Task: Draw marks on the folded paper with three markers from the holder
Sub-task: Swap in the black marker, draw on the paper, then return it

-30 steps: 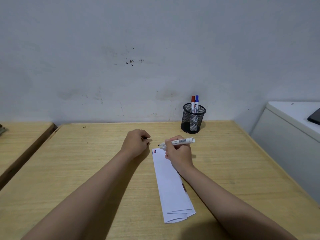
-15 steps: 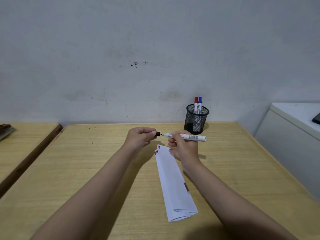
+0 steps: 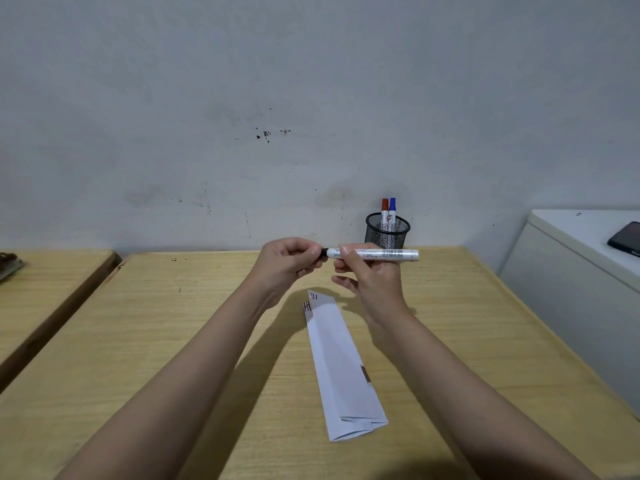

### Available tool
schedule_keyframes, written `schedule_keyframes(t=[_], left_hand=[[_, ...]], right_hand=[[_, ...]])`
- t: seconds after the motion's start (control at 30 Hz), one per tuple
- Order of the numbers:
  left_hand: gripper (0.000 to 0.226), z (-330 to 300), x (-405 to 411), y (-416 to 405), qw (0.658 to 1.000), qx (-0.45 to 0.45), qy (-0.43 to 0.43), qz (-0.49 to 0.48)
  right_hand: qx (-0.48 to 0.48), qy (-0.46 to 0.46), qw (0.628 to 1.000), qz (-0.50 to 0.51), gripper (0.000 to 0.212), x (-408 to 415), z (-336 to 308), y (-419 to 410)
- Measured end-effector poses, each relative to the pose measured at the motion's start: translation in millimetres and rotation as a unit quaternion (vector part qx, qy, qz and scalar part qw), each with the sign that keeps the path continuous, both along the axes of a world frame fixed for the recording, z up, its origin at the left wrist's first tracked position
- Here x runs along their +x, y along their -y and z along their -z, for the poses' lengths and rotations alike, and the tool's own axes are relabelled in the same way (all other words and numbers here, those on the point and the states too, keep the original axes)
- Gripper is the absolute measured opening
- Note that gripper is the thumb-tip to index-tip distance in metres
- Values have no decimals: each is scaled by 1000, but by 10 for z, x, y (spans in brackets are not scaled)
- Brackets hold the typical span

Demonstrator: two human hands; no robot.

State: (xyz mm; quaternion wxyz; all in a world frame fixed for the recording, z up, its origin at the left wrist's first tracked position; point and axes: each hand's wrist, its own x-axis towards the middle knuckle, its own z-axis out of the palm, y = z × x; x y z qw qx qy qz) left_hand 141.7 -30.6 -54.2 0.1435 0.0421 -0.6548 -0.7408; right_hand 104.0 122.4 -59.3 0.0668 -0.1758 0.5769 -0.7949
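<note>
Phone (image 3: 627,240) on cabinet (image 3: 571,271), right

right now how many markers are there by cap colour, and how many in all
red cap: 1, the red marker in the mesh holder
blue cap: 1, the blue marker in the same holder
black cap: 1, the black marker held in the hands, left hand at its cap, right hand on its barrel
total: 3

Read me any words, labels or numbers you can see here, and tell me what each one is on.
Nothing can be read.
Marker held in both hands: printed text and a barcode, too small and blurred.
Red marker and blue marker in the holder: labels too small.
Folded paper: only drawn strokes, no words.
</note>
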Motion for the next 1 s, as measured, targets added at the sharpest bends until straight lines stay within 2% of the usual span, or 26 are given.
schedule_keyframes(t=[0.13,0.23,0.3,0.33,0.37,0.4,0.43,0.47,0.5,0.53,0.6,0.7,0.8,0.83,0.9,1.0], left_hand=[[7,-18,-5,-66,999,-32,-13,-3],[5,-19,-13,-117,999,-15,-16,-43],[3,-51,-31,-128,994,-9,-25,-102],[2,-68,-43,-117,990,-16,-30,-135],[4,-83,-55,-102,985,-33,-32,-164],[5,-95,-66,-91,981,-56,-32,-185],[5,-109,-81,-92,977,-77,-31,-194],[5,-125,-99,-110,976,-94,-31,-194],[3,-148,-118,-143,976,-107,-32,-189],[3,-175,-138,-185,976,-117,-33,-183],[4,-241,-192,-259,974,-136,-39,-177],[8,-367,-279,-320,970,-158,-49,-175],[12,-494,-413,-392,970,-174,-60,-161],[13,-535,-473,-424,968,-182,-66,-158],[18,-592,-616,-481,967,-184,-86,-157],[31,-575,-868,-534,964,-193,-82,-161]], right_hand=[[47,-48,998,14,7,-51,-59,-51],[95,-22,995,33,14,-121,-91,-64],[110,28,988,107,48,-198,-94,-59],[117,26,979,164,64,-224,-96,-74],[127,-31,966,223,72,-245,-89,-107],[155,-142,940,267,71,-260,-84,-143],[204,-269,898,284,65,-292,-77,-175],[266,-369,847,276,55,-318,-96,-193],[328,-431,801,256,47,-364,-118,-195],[378,-465,766,233,38,-405,-153,-188],[426,-508,719,211,20,-483,-234,-170],[434,-552,677,220,11,-607,-367,-193],[444,-563,666,205,12,-724,-491,-255],[441,-558,675,197,12,-792,-539,-281],[421,-525,716,186,13,-940,-664,-332],[346,-456,787,228,11,-1225,-845,-419]])
